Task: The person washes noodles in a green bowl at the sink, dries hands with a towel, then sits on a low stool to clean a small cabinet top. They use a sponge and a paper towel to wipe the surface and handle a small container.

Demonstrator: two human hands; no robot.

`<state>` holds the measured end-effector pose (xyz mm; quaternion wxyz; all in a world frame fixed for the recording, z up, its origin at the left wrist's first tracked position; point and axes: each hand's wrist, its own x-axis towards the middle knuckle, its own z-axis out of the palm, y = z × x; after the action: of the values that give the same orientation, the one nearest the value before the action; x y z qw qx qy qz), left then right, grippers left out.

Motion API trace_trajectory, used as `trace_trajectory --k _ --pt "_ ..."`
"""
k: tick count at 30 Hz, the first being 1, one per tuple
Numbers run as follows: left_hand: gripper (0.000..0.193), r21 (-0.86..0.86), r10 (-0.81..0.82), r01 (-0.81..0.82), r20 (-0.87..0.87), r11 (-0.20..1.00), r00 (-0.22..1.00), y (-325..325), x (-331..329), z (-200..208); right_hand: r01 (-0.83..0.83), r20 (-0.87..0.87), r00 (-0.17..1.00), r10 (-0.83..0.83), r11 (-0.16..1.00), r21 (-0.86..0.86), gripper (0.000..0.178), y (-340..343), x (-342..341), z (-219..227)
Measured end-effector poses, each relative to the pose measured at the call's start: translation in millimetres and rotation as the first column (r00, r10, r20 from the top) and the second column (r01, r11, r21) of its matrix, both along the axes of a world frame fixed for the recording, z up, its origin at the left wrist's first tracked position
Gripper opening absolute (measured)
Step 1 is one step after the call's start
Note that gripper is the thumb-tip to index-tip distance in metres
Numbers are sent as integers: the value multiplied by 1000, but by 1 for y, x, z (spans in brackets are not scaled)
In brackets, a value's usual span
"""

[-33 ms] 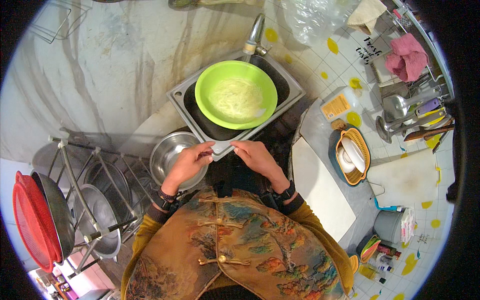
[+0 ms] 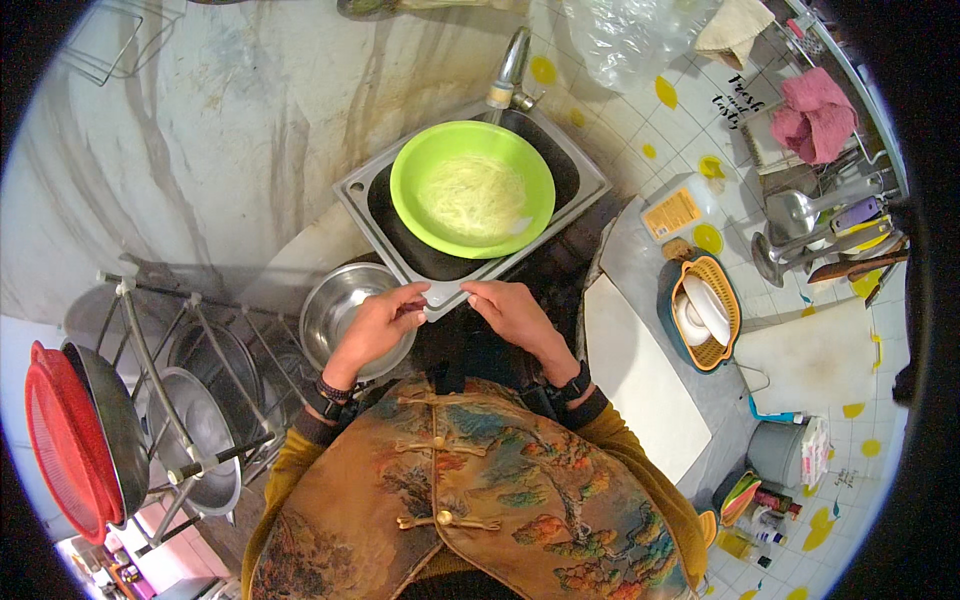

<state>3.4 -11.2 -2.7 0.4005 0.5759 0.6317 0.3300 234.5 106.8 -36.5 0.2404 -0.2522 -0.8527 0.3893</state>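
Observation:
A metal sink [image 2: 362, 200] sits at an angle ahead of me, one corner pointing toward my body. My left hand [image 2: 378, 328] is at the left side of that corner, fingers curled against the rim. On the corner's right side, my right hand [image 2: 515, 318] has its bent fingertips on the rim. Both hands appear to hold the edge; their undersides are hidden. A lime-green basin [image 2: 405, 205] rests in the sink with pale, thin shreds [image 2: 475, 197] in it. Behind it stands the faucet [image 2: 512, 65], its spout over the basin's far edge.
A steel bowl [image 2: 325, 300] lies below my left hand. To the left, a rack [image 2: 150, 360] carries pans and a red colander [image 2: 65, 440]. On the right counter are a white board [image 2: 640, 385], a yellow-rimmed basket [image 2: 735, 300] and a clear jug [image 2: 705, 195]. Ladles [image 2: 790, 215] hang beyond.

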Motion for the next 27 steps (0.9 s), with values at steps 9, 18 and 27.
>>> trace_trajectory --k 9,18,27 --pt "48 -41 -8 7 -22 999 1000 2 3 5 -4 62 998 9 997 -77 29 1 1 8" --pt "47 -37 -9 9 10 999 1000 4 4 5 -16 28 999 17 999 -33 29 4 1 6" --pt "48 -47 -10 10 1 999 1000 5 4 4 -24 30 999 24 1000 -18 29 6 2 9"
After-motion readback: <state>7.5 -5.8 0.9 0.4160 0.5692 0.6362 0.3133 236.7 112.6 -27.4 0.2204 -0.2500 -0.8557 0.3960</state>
